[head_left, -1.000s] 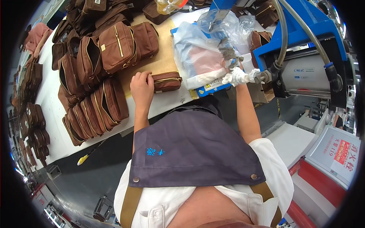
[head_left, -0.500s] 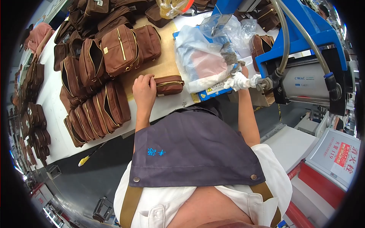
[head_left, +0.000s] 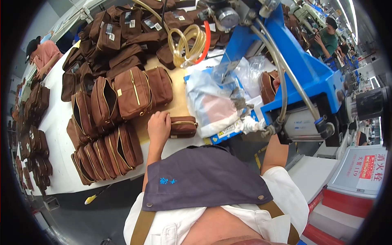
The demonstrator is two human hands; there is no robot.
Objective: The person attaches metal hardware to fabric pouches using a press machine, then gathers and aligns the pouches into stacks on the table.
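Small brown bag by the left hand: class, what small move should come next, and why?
Perhaps steady the small brown bag with the left hand: its fingers are at the bag's end, while the right forearm reaches behind the blue machine.

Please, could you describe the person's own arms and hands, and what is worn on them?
White sleeves cover the upper arms; the visible forearms are bare. The left hand shows no glove or bracelet. The right hand is mostly hidden behind the blue machine, so its details cannot be told.
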